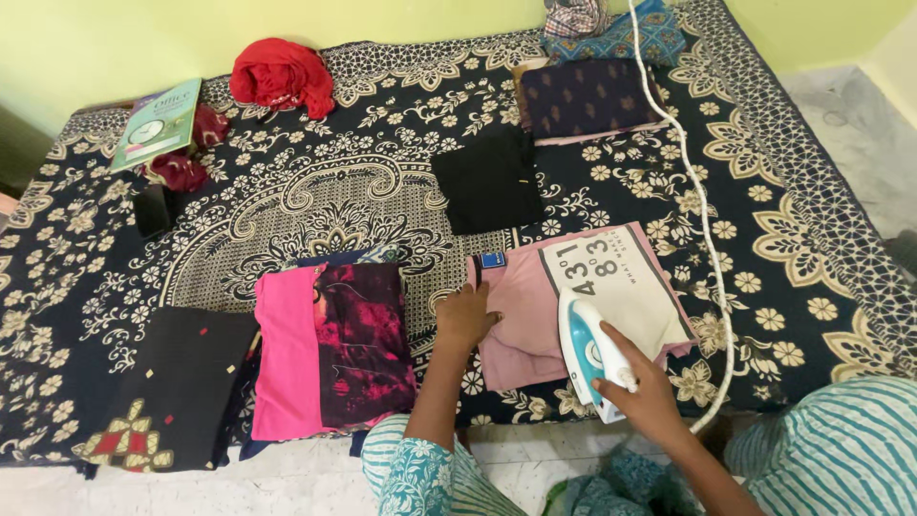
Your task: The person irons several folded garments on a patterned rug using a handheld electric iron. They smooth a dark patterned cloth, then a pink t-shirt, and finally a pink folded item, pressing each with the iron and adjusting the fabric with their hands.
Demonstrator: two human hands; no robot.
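A dusty-pink folded shirt (521, 330) with a cream printed panel lies on the patterned bed cover (315, 191). My left hand (466, 315) presses flat on the shirt's left edge, fingers together. My right hand (642, 392) grips the handle of a white and teal electric iron (585, 346), which rests on the shirt's lower right part. The iron's white cord (702, 205) runs up the right side of the bed.
To the left lie a folded pink and maroon garment (334, 349) and a folded black embroidered one (177, 387). A black cloth (485, 182), a dark purple folded cloth (587, 100), a red cloth (282, 75) and a green book (158, 122) sit farther back.
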